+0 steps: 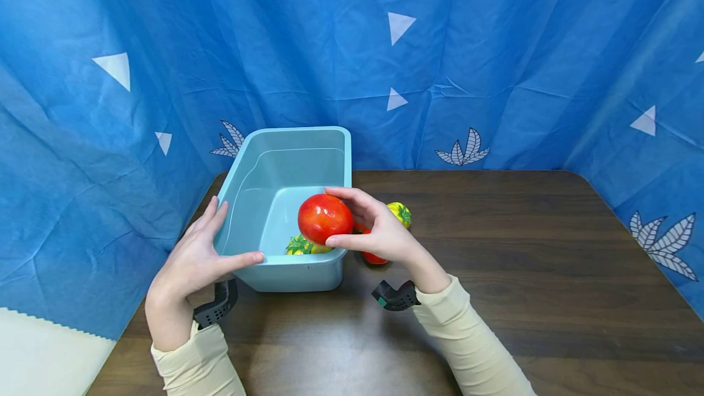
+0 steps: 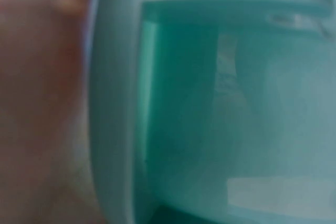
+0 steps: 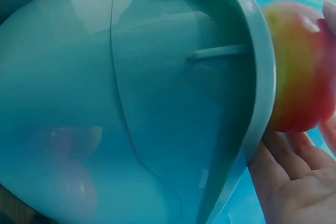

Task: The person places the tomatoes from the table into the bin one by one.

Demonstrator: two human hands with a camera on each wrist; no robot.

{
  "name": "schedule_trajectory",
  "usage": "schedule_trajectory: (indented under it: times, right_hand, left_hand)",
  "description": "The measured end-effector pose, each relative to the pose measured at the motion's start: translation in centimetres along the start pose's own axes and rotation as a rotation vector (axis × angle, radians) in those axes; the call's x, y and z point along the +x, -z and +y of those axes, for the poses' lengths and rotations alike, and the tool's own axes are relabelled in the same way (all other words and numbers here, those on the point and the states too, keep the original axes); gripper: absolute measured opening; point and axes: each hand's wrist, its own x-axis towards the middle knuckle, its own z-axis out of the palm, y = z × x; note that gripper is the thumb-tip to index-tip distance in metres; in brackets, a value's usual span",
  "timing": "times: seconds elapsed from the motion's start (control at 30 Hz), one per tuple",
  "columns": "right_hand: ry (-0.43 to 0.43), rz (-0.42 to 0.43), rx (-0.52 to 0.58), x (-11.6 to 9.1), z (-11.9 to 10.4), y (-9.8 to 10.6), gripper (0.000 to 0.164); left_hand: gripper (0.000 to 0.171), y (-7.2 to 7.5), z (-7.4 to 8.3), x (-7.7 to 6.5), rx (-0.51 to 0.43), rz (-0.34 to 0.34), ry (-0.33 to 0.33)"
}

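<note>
My right hand holds a glossy round fruit between thumb and fingers, over the near right part of a light blue plastic bin. It looks red from above; the right wrist view shows yellow-green on the fruit as well. My left hand rests at the bin's near left corner, thumb stretched over the front rim and fingers spread along the left side. Inside the bin, a yellow-and-green piece lies near the front wall, partly hidden by the fruit.
Just right of the bin, partly behind my right hand, lie a red piece and a yellow-and-green, pumpkin-like piece. The brown wooden table extends to the right. A blue patterned curtain hangs around its back and sides.
</note>
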Motion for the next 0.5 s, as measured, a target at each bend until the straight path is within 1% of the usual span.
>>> schedule_trajectory:
  times: [0.2,0.43,0.5]
  right_hand:
    - [-0.004,0.003,0.003,0.0,-0.2,-0.1,0.062]
    - [0.014,0.016,0.034,-0.4,-1.5,-0.2,0.061]
    - [0.015,0.017,0.04,-0.4,-1.3,-0.1,0.061]
  left_hand:
    - [0.107,0.0,0.0,0.0,0.0,-0.001,0.001]
    - [0.107,0.0,0.0,0.0,-0.002,-0.005,0.009]
    - [0.107,0.0,0.0,0.0,-0.002,-0.005,0.009]
